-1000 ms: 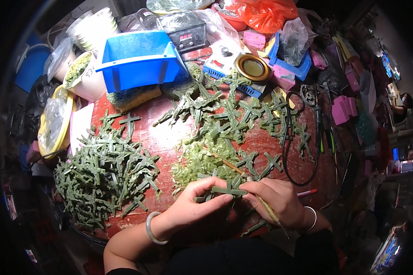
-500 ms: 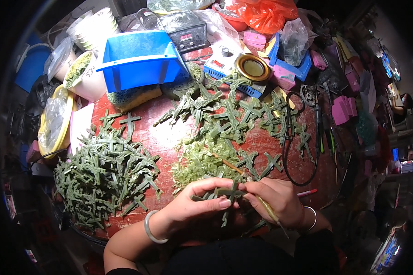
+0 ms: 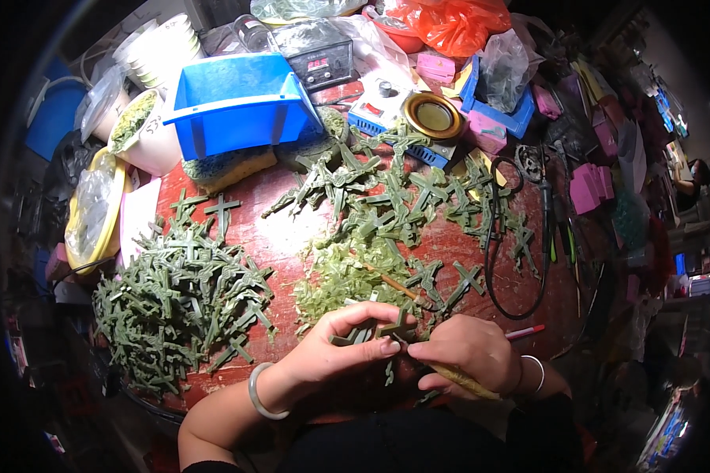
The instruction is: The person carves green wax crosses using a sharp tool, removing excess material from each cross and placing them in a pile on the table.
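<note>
My left hand (image 3: 351,339) is closed around green cross-shaped pieces. One green cross (image 3: 397,325) stands out between its thumb and fingers, and part of it is hidden. Close against it, my right hand (image 3: 469,351) grips a slim hand tool with a yellowish handle (image 3: 461,381). A thin dark tip seems to reach the cross, though its exact contact is unclear. Beyond my hands lies a heap of pale green shavings (image 3: 343,280), with a brown stick (image 3: 390,281) resting across it. On the left is a large pile of dark green crosses (image 3: 181,307).
More green crosses (image 3: 394,197) are strewn over the red table (image 3: 237,209). A blue bin (image 3: 233,106), a display unit (image 3: 323,67) and a small heater with a round brass-coloured pot (image 3: 434,118) stand at the back. A black cable (image 3: 491,268) loops at right beside a red-and-white pen (image 3: 526,332).
My right hand has turned the tool around: its thin end pointed down toward me before and now its handle does. The cross has shifted slightly in my left hand.
</note>
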Available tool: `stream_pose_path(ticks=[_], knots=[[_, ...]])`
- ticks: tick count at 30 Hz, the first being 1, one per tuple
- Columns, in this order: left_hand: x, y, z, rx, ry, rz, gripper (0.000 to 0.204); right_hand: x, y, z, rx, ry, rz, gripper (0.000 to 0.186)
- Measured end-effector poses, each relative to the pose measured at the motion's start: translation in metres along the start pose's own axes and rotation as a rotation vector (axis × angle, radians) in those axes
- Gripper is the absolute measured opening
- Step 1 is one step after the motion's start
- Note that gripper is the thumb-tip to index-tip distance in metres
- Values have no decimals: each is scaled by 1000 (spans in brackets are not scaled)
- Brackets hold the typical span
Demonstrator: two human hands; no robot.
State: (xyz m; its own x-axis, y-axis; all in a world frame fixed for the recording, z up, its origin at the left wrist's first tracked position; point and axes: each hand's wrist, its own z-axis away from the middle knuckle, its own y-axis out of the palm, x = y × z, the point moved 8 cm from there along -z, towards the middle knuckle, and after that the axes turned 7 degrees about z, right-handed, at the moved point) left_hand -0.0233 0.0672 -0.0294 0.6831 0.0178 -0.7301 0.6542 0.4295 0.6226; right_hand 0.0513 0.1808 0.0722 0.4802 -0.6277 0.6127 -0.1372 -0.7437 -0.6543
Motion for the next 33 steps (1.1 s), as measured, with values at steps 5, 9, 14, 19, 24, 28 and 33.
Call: stream_pose_path(ticks=[5,9,14,19,24,28,33], knots=[[-2,0,1,14,26,-20,33,1,-3,-3,25,-4,-12,39],[-2,-3,-2,8,76,-89,32,-7,-2,-1,8,72,-33,37],[4,-1,2,11,-52,-44,36,-12,-2,-2,50,136,-163,35],[0,4,0,55,21,-96,36,-11,-5,-1,51,143,-274,33],[1,-1,0,-13,15,-101,35,-12,-8,-3,-14,148,-147,31],[1,-1,-1,-12,4,-24,34,-10,-11,-3,-57,130,-120,30],[1,0,0,1,15,0,33,-7,-14,-4,-74,99,-60,29]])
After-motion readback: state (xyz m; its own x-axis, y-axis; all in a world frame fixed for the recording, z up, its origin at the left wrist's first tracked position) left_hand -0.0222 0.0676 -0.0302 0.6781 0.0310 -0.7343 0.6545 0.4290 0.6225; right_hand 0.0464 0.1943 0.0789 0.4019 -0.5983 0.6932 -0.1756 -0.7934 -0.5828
